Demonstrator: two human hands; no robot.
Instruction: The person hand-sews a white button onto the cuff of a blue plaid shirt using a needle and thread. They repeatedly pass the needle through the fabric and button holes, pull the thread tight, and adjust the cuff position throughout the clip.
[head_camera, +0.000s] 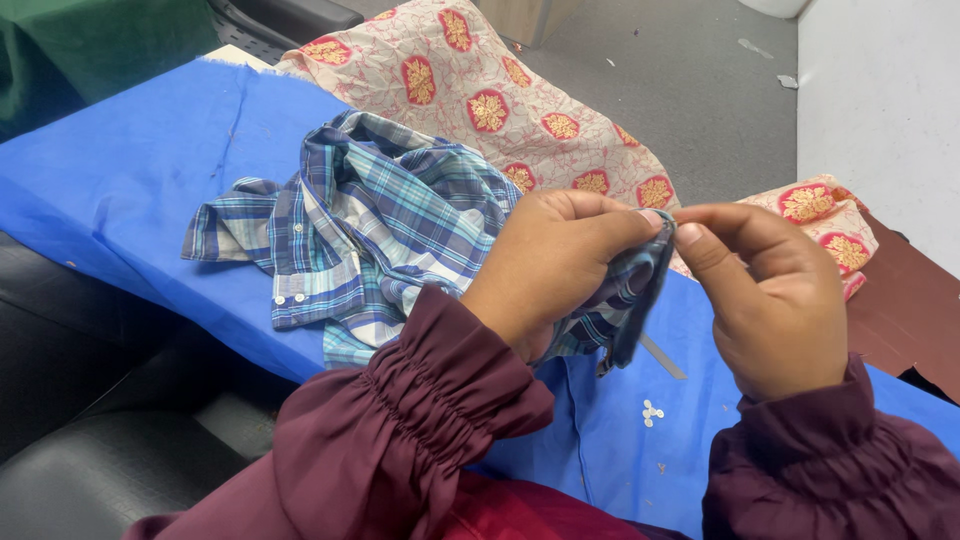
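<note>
Shirt (380, 230) edge between both hands' fingers (640, 222)

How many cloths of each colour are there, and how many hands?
Blue plaid shirt: 1
Plain blue cloth: 1
Pink patterned cloth with red and gold medallions: 1
Green cloth: 1
Hands: 2, the left hand and right hand, both pinching the shirt
Total: 4 cloths and 2 hands, 6

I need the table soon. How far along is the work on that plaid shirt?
Done: nothing finished shows. In hand: the left hand and right hand pinch one edge of the plaid shirt between fingertips, lifted off the blue cloth. Left: most of the shirt lies crumpled, small white buttons lie loose, and the patterned fabric sits untouched behind.
</note>
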